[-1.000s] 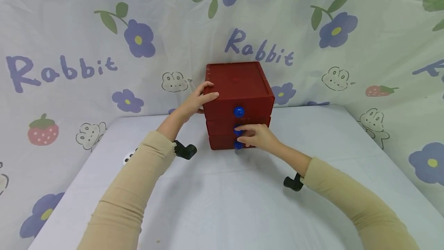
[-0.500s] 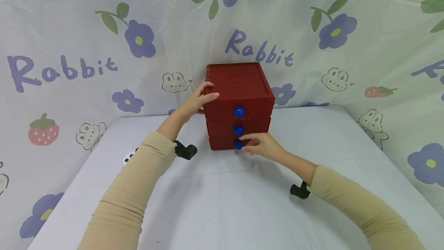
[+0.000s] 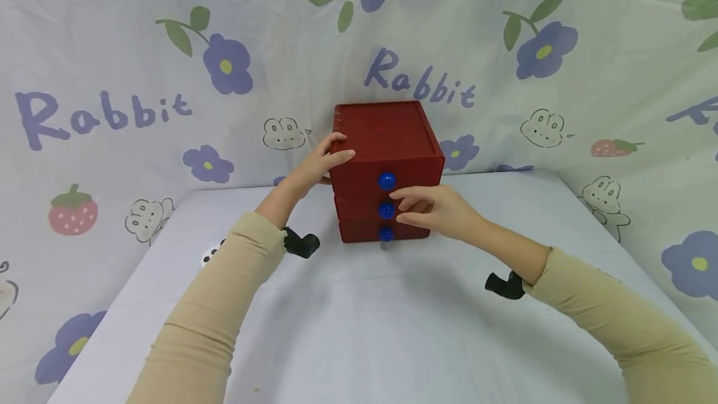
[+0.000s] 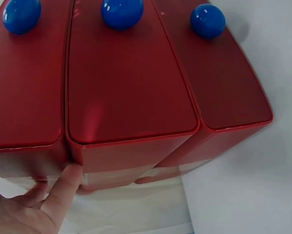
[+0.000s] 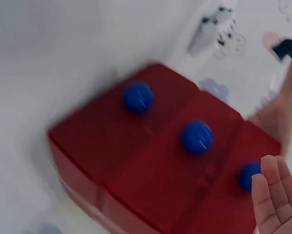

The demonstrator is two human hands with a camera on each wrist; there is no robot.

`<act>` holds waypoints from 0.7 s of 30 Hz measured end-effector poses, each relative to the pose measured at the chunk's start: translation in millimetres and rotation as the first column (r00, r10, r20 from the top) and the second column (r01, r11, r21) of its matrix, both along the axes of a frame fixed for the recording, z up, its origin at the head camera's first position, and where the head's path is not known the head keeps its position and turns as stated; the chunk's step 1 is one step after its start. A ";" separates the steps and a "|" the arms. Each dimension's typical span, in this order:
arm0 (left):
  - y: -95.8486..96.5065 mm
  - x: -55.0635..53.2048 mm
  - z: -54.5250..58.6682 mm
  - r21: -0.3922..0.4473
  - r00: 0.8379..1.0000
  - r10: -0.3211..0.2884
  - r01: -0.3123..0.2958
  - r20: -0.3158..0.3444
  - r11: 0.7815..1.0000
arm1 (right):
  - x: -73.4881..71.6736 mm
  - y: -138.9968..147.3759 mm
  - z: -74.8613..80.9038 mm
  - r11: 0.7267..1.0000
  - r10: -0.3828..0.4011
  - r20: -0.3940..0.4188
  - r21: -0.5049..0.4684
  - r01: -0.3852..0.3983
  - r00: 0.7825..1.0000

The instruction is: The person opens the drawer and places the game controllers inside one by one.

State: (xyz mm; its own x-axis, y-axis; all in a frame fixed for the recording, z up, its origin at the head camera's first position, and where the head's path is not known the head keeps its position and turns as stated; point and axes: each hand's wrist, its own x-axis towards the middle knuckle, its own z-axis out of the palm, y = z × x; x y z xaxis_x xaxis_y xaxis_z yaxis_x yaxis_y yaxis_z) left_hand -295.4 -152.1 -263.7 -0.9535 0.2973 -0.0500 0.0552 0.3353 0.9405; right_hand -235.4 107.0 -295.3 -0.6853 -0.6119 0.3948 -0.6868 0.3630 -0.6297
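A red drawer unit [image 3: 387, 133] with three stacked drawers stands at the back of the table. Each drawer front carries a round blue knob, among them the top knob [image 3: 387, 181], middle knob [image 3: 386, 210] and bottom knob [image 3: 386, 234]. My left hand [image 3: 314, 167] rests on the unit's upper left edge, its fingers touching the top and the side; the left wrist view has a finger [image 4: 63, 195] against the side wall. My right hand [image 3: 440, 209] hovers before the drawer fronts, right of the middle knob, fingers loosely bent and holding nothing. All drawers look pushed in.
A white tablecloth [image 3: 348, 329] covers the table. Behind the unit hangs a white printed curtain [image 3: 314, 48]. A white, black-spotted object [image 3: 209, 254] is partly hidden by the left sleeve. Black wrist cameras [image 3: 505, 285] stick out beneath both wrists.
My right hand has left the lower knobs, first dropping towards the bottom one, then rising and drawing back to the right. The left hand and the drawer unit have stayed put.
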 end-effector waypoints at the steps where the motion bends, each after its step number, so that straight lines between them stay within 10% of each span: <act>1: 0.1 0.3 0.4 0.003 1.000 0.001 -0.001 0.004 1.000 | -1.0 1.4 7.7 1.000 0.001 -0.030 0.001 -0.001 1.000; 9: -2.2 -6.0 -5.7 -0.001 1.000 0.006 -0.006 0.004 1.000 | -26.7 12.6 55.5 0.997 -0.069 -0.161 0.034 0.075 0.985; 21: -2.9 -6.8 -7.3 0.006 1.000 0.005 -0.005 -0.009 1.000 | -80.8 29.0 51.0 0.977 -0.172 0.133 0.152 0.151 0.976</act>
